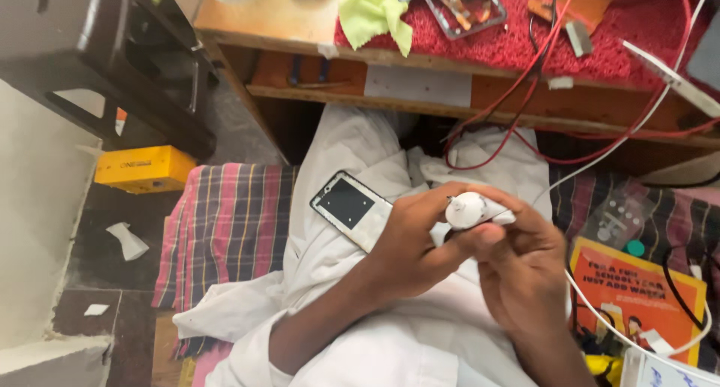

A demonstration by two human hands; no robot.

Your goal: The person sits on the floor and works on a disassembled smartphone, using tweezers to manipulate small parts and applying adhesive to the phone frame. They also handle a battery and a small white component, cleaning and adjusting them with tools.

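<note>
My left hand [409,241] holds a white phone [349,207] with a dark screen, lying across my lap on white cloth. Its fingers also wrap around a small white tube with a round cap [469,209]. My right hand [521,263] closes over the same tube from the right, thumb pressed near the cap. Both hands meet above my lap, below the wooden desk edge [420,102].
A red mat [637,19] on the desk carries a yellow-green cloth [375,12], a tray of small parts [465,8] and red and white wires [525,109]. A yellow box [142,168] lies on the floor at left. An orange booklet [637,297] sits at right on a plaid cloth [225,222].
</note>
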